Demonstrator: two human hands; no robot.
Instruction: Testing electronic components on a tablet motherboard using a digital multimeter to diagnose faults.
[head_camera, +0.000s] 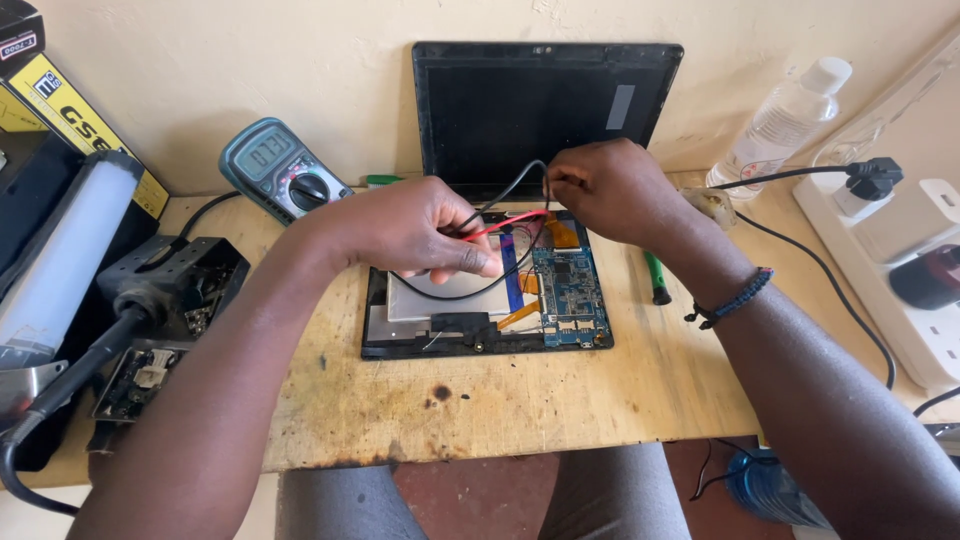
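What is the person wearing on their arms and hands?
Both arms are bare, with no sleeves and no gloves. The right hand has a dark braided bracelet with bits of blue around its wrist. The left hand wears nothing.

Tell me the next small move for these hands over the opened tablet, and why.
Probably lower the probe tips onto the blue circuit board: the left hand and right hand hold the red lead and black lead just above the opened tablet, and the multimeter is on.
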